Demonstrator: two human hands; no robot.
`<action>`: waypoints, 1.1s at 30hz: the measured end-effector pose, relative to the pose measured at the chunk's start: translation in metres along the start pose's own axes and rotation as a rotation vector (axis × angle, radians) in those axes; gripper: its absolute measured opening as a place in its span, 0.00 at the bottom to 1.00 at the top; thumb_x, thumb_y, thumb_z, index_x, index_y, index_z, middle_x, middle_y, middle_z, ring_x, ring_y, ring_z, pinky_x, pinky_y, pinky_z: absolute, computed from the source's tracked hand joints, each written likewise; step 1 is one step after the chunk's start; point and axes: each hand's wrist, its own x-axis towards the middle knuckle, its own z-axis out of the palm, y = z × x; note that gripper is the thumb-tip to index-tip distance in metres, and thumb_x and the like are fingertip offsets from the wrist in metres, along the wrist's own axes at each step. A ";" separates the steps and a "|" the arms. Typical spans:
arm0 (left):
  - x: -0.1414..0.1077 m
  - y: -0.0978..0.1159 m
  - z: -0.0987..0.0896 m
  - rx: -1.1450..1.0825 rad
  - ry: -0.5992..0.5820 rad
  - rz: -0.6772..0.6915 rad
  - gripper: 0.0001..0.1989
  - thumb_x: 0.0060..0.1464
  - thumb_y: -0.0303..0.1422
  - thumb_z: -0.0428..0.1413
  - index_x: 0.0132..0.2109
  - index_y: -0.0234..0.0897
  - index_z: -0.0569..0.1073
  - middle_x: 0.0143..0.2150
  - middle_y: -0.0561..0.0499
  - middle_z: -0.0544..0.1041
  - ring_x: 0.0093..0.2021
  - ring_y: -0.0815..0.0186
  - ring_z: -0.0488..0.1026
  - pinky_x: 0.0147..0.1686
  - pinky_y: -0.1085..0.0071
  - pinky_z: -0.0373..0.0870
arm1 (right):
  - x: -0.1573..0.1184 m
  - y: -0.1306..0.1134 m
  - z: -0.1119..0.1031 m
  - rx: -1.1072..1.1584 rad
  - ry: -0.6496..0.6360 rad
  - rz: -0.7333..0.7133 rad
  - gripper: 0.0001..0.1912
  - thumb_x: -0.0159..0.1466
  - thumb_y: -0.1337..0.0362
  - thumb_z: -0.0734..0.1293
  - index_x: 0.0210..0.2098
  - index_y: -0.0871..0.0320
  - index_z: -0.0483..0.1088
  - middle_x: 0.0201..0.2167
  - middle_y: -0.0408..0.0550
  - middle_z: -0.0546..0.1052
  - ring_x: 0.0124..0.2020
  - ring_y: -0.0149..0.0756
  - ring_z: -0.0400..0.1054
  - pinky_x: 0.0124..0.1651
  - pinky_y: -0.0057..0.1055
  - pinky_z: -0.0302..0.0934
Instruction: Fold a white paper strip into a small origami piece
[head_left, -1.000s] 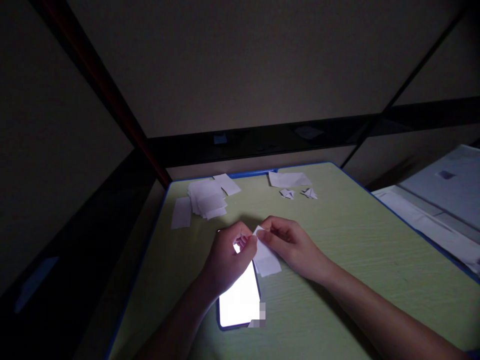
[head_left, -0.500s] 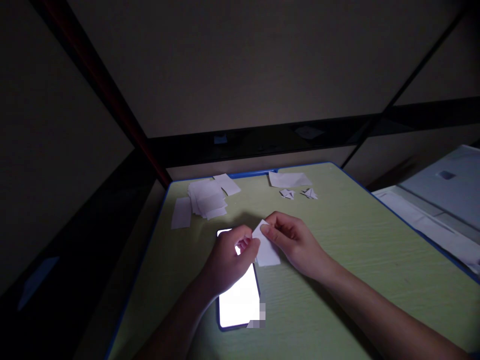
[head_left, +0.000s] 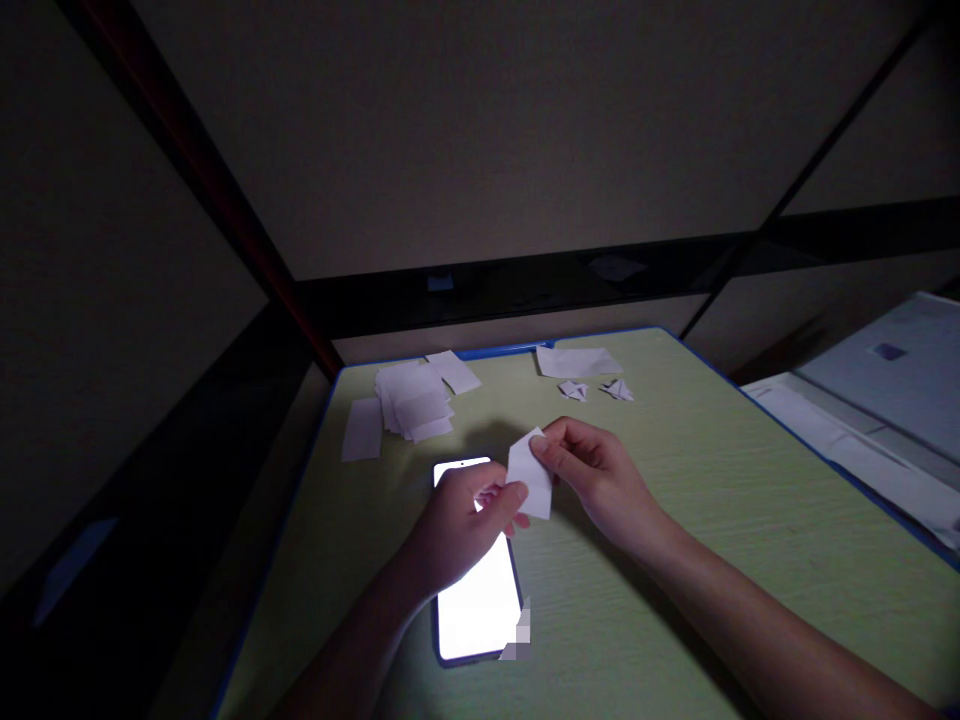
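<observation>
A small white paper piece (head_left: 531,480) with a slanted top edge is held up between both hands. My left hand (head_left: 472,515) pinches its lower left side between thumb and fingers. At its upper right corner, my right hand (head_left: 589,465) grips it with the thumb on top. Below my left hand lies a phone (head_left: 476,610) with a bright white screen, partly covered by that hand. Two small folded paper shapes (head_left: 574,391) (head_left: 617,390) rest beyond my right hand.
On the green table (head_left: 637,630), a pile of white papers (head_left: 412,395) lies at the far left, with single sheets beside it. A larger paper (head_left: 577,361) is near the back edge. A pale box-like object (head_left: 892,370) stands beyond the right edge.
The held paper has turned to a more upright angle and risen slightly. My right hand has shifted slightly right, and more of my left fingertips show beneath the paper.
</observation>
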 end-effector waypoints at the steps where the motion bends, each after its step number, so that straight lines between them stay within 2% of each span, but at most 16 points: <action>1: 0.000 0.000 0.000 -0.009 0.001 0.000 0.11 0.54 0.33 0.50 0.26 0.33 0.71 0.23 0.51 0.73 0.26 0.67 0.73 0.26 0.72 0.65 | 0.000 0.000 0.000 0.001 0.002 -0.003 0.16 0.57 0.53 0.67 0.22 0.59 0.64 0.17 0.39 0.65 0.20 0.28 0.57 0.22 0.26 0.51; 10: 0.001 -0.005 0.002 -0.064 0.062 0.014 0.10 0.54 0.32 0.51 0.27 0.34 0.70 0.22 0.53 0.72 0.25 0.69 0.71 0.26 0.73 0.65 | 0.001 0.001 -0.001 0.017 -0.004 -0.007 0.16 0.57 0.54 0.67 0.22 0.59 0.64 0.18 0.40 0.66 0.21 0.28 0.58 0.24 0.27 0.52; 16: 0.007 -0.004 -0.004 -0.114 0.323 0.056 0.07 0.51 0.31 0.52 0.27 0.35 0.68 0.20 0.56 0.70 0.22 0.71 0.69 0.23 0.76 0.64 | 0.005 0.003 -0.004 -0.012 0.033 -0.013 0.14 0.56 0.57 0.68 0.21 0.59 0.66 0.18 0.39 0.65 0.22 0.28 0.57 0.25 0.27 0.49; 21: 0.010 -0.007 -0.009 -0.181 0.432 0.061 0.06 0.50 0.33 0.54 0.29 0.35 0.68 0.21 0.56 0.72 0.20 0.71 0.69 0.19 0.77 0.63 | 0.004 0.007 -0.002 -0.006 -0.097 0.076 0.11 0.53 0.61 0.71 0.25 0.60 0.66 0.18 0.38 0.65 0.20 0.26 0.55 0.24 0.26 0.46; 24: 0.011 -0.008 -0.008 -0.228 0.451 0.091 0.07 0.50 0.34 0.55 0.30 0.34 0.68 0.21 0.56 0.72 0.20 0.71 0.70 0.20 0.76 0.64 | 0.002 0.007 0.001 0.049 -0.114 0.093 0.12 0.52 0.61 0.71 0.22 0.59 0.65 0.17 0.37 0.66 0.19 0.26 0.55 0.24 0.26 0.46; 28: 0.009 -0.004 -0.005 -0.228 0.393 0.097 0.07 0.51 0.34 0.55 0.34 0.33 0.71 0.23 0.54 0.74 0.24 0.71 0.71 0.25 0.76 0.65 | 0.000 0.005 0.004 0.213 -0.056 0.103 0.13 0.52 0.61 0.73 0.20 0.59 0.65 0.15 0.38 0.70 0.20 0.26 0.59 0.27 0.27 0.50; 33: 0.007 -0.003 -0.002 -0.199 0.418 0.077 0.10 0.52 0.34 0.53 0.26 0.34 0.70 0.19 0.55 0.71 0.23 0.72 0.69 0.24 0.78 0.63 | -0.002 0.009 0.007 0.216 -0.082 0.148 0.12 0.50 0.62 0.73 0.19 0.59 0.68 0.16 0.41 0.72 0.22 0.28 0.62 0.29 0.28 0.53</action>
